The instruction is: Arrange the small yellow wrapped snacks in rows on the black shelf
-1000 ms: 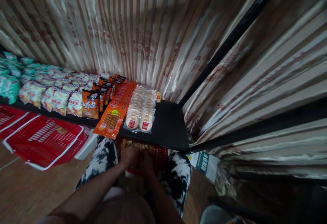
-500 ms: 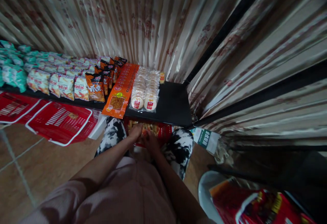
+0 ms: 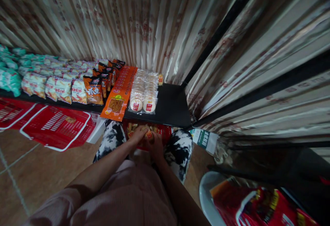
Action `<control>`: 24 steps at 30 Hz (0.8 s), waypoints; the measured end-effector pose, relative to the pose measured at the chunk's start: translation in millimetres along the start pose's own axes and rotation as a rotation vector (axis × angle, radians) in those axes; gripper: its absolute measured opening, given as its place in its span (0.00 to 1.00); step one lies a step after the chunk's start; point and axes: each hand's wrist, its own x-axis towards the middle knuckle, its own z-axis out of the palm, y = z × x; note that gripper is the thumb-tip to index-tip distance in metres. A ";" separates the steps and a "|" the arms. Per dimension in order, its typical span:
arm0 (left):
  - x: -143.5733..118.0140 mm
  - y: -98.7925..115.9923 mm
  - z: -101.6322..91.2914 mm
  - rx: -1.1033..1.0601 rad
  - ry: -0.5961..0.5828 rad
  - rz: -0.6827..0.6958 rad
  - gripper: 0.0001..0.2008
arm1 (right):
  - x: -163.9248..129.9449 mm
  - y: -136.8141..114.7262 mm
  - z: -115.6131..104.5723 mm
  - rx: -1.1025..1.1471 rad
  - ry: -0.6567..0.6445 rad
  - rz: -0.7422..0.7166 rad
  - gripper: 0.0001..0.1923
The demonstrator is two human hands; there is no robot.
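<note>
Between my knees, below the shelf's front edge, a red basket holds several small golden-wrapped snack packets. My left hand is over the basket with its fingers closed, their tips meeting the other hand. Beside it, my right hand is closed around a small snack packet with an orange-red label. Both hands touch at this packet; the fingers partly hide it, and dim light blurs the detail. A similar small packet stands on the shelf behind the round crackers.
On the black shelf stand rows of green bags, white bags, orange bags, a long orange packet and wrapped round crackers. Red baskets sit below left. A pale tub holds red packaging at lower right.
The view has shifted slightly, so the shelf sits a little further left. My hands have lifted a little, and the packet between them shows more clearly.
</note>
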 end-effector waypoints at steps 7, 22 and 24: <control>0.2 10.0 12.2 0.218 -0.012 0.115 0.12 | 3.8 -0.1 -22.5 0.121 0.035 0.037 0.23; -9.1 70.7 45.6 0.381 -0.054 0.353 0.17 | 49.0 -4.4 -88.5 0.316 -0.106 0.276 0.18; -5.8 76.9 53.3 0.405 -0.021 0.383 0.19 | 58.3 2.0 -90.0 0.375 -0.063 0.279 0.20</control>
